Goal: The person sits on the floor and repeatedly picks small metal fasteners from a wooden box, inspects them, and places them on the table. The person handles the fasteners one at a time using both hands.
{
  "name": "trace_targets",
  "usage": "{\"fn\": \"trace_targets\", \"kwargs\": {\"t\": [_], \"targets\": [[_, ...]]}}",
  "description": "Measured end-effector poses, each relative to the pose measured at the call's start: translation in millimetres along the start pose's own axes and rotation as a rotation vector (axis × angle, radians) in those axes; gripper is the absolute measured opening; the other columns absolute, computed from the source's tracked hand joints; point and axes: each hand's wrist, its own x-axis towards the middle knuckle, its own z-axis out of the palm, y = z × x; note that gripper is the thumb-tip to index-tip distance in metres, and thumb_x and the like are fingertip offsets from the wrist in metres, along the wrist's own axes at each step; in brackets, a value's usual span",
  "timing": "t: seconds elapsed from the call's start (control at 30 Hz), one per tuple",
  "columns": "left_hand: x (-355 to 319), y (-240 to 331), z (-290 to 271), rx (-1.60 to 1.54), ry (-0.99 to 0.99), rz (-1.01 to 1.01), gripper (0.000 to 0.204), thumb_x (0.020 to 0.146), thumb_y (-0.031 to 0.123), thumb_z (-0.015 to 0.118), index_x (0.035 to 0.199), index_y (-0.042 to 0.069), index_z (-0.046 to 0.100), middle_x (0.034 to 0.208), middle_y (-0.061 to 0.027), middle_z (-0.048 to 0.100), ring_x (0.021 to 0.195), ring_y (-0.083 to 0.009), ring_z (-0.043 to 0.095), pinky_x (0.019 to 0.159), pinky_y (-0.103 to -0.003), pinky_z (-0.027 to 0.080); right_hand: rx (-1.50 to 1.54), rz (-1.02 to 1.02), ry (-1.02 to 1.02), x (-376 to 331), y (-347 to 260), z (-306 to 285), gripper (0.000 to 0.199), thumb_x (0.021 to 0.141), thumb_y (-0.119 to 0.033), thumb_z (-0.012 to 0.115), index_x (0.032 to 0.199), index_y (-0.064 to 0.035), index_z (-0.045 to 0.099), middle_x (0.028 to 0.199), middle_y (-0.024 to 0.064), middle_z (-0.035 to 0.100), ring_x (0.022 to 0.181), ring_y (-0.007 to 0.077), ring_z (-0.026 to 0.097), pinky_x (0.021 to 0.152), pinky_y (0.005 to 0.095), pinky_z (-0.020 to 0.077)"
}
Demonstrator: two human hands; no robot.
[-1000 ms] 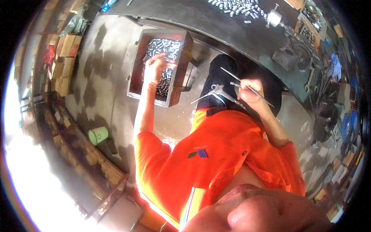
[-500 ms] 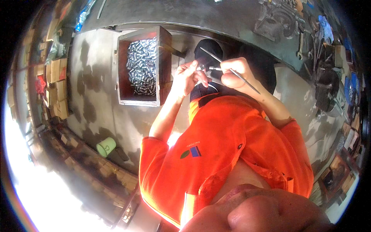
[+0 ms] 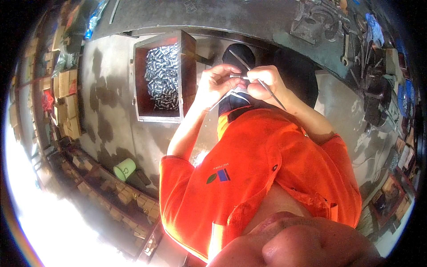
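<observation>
Over my lap, my left hand (image 3: 216, 85) pinches a small silver metal cylinder (image 3: 238, 75) between thumb and fingers. My right hand (image 3: 267, 82) is closed around a T-handled tool, its long thin crossbar (image 3: 275, 97) slanting from upper left to lower right. The tool's short shaft points left and meets the small cylinder; whether it sits inside is hidden by the fingers. Below my left hand shows a slim silver tool (image 3: 219, 101) with a forked-looking end, its kind unclear. Left of my hands stands a wooden box (image 3: 188, 75) holding many small metal cylinders (image 3: 162, 73).
A dark metal workbench (image 3: 249, 18) runs along the far side, with a vise-like casting (image 3: 313, 22) and a wrench (image 3: 345, 55) at right. On the left, a pale green cup (image 3: 124, 169) lies tipped on the floor near shelves of small cartons (image 3: 66, 104).
My left hand has moved in toward the right, bringing the small cylinder and the T-handled tool together. The crossbar has turned slightly. The slim silver tool shows more plainly beneath my left hand.
</observation>
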Motion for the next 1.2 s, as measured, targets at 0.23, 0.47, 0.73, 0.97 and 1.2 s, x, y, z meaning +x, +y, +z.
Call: {"fn": "trace_targets", "kwargs": {"t": [0.23,0.47,0.73,0.97,1.2], "targets": [[11,-13,-21,0.425,0.229,0.182,0.012,0.073,-0.003,0.064,0.085,-0.001,0.063,0.073,-0.0047,0.062,0.057,-0.0097,0.057,0.054,-0.022,0.046,0.038,0.063,-0.004,-11,1,-16,0.019,0.06,-0.004,0.053,0.052,-0.0035,0.037,0.046,0.0089,0.032,0.038,0.0162,0.035,0.04,0.0321,0.0287],[13,-23,-32,0.974,0.348,0.404,0.015,0.064,0.001,0.067,0.079,0.002,0.064,0.064,-0.0045,0.055,0.047,-0.0094,0.048,0.045,-0.023,0.039,0.239,-0.022,-0.216,-17,-30,-23,0.03,0.063,-0.012,0.057,0.051,-0.004,0.031,0.05,0.0074,0.039,0.043,0.0188,0.048,0.041,0.0292,0.0331],[14,-21,-26,1.099,0.27,0.537,0.018,0.06,0.002,0.068,0.078,0.005,0.063,0.064,-0.0073,0.054,0.051,-0.0211,0.055,0.047,-0.028,0.043,0.172,0.052,-0.194,-7,-28,-7,0.02,0.064,-0.006,0.055,0.055,-0.0026,0.038,0.048,0.0092,0.034,0.041,0.0152,0.034,0.042,0.0306,0.028],[22,-24,-17,1.028,0.206,0.547,0.023,0.058,0.004,0.07,0.081,0.005,0.064,0.066,-0.0076,0.057,0.053,-0.0216,0.057,0.048,-0.029,0.044,0.039,0.001,-0.13,12,8,13,0.016,0.065,-0.009,0.058,0.056,-0.0031,0.046,0.049,0.0142,0.043,0.041,0.025,0.042,0.043,0.0335,0.0345],[35,-12,-55,0.864,0.508,0.414,0.015,0.066,0.002,0.07,0.08,-0.001,0.065,0.067,-0.0007,0.058,0.053,-0.0032,0.044,0.047,-0.019,0.035,0.147,0.107,-0.066,-11,-15,-42,0.019,0.059,-0.002,0.053,0.05,-0.0043,0.036,0.045,0.0059,0.031,0.041,0.0105,0.033,0.041,0.0297,0.0273]]}}
